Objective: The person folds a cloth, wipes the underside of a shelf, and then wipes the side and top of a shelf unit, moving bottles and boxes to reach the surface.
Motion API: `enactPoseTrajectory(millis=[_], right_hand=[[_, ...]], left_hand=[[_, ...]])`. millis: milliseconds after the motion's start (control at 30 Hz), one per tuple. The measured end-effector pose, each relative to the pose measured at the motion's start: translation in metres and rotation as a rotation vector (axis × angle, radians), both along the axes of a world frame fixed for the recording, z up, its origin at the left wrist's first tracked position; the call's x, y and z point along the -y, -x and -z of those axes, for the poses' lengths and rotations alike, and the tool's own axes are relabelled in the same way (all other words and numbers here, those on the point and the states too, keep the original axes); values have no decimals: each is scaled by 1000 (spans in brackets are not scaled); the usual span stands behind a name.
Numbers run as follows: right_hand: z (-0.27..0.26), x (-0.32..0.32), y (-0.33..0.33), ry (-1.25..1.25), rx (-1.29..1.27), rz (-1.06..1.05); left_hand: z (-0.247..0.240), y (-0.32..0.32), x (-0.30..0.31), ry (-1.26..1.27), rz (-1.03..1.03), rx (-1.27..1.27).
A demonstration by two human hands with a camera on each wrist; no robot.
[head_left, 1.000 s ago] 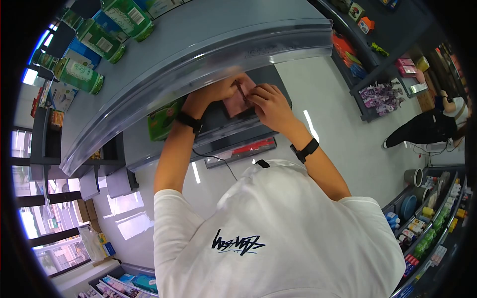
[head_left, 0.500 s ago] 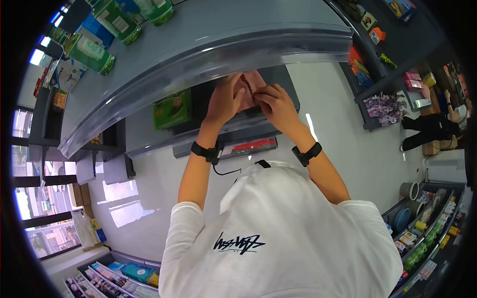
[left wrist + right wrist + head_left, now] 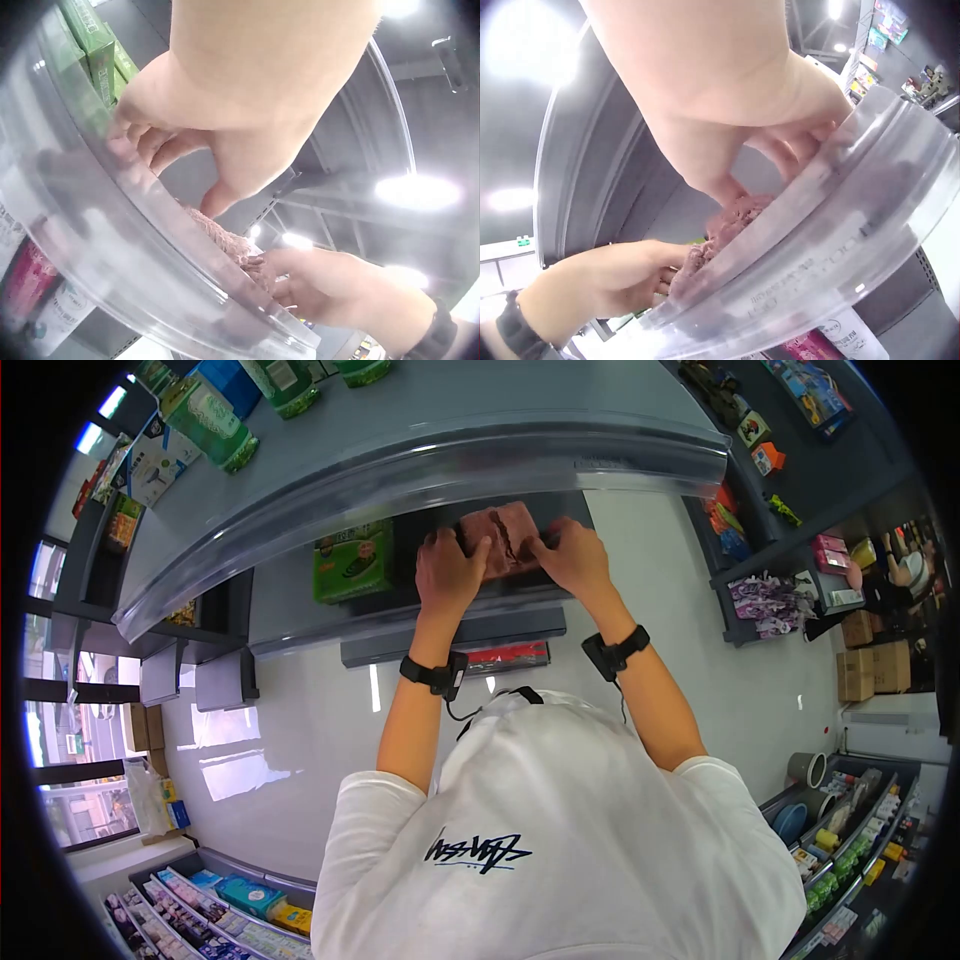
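A pink, soft-looking folded bundle [image 3: 500,538] with a dark, uneven line down its middle lies on the lower shelf, behind a clear front guard. On its left side is the left hand [image 3: 448,572], thumb against the bundle and the other fingers loosely bent away from it. At the right side, the right hand [image 3: 580,560] touches the edge with its thumb. Both wrist views show the rough pink surface [image 3: 225,238] [image 3: 739,217] between the thumbs, partly hidden by the guard.
A green package [image 3: 352,563] lies left of the left hand. The clear guard [image 3: 420,472] runs along the upper shelf's edge above the hands. Green bottles [image 3: 212,422] stand at the upper left. Another person [image 3: 908,575] is at the far right.
The hands have moved apart from the bundle's middle to its two sides, and more of the bundle shows. The head view has shifted, showing more of the green package.
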State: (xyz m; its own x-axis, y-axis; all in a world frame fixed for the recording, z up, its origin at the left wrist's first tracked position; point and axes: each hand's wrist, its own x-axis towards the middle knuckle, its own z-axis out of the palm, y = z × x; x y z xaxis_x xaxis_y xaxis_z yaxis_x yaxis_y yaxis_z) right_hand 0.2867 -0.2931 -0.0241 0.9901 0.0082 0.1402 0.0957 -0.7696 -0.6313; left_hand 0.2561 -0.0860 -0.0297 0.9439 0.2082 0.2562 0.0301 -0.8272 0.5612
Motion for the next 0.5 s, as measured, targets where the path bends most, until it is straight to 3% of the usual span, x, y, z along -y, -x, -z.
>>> enactPoseTrajectory(millis=[33,167,300,367,400,433,500], right_hand=[[1,-2,-4,25,-42,-28],[4,-5,-14,21,-96,-67],[4,-12,-9,-116,17,-71],[-3,-27,4,-362,236,-55],[-8,-35,9,-364,243,-54],[-12,-42,14,-334,411,-88],[-16,-41,27,-329,623,-125]], left_hand=[[5,-1,2,-24,-85,-74],[10,-8,5,51,-96,-122],[-2,-12,7,337,-68,-202],[1,-13,15,422,-26,-203],[3,-11,23,526,-43,-44],[4,-11,30,626,-54,115],[14,-11,39,593,-42,149]])
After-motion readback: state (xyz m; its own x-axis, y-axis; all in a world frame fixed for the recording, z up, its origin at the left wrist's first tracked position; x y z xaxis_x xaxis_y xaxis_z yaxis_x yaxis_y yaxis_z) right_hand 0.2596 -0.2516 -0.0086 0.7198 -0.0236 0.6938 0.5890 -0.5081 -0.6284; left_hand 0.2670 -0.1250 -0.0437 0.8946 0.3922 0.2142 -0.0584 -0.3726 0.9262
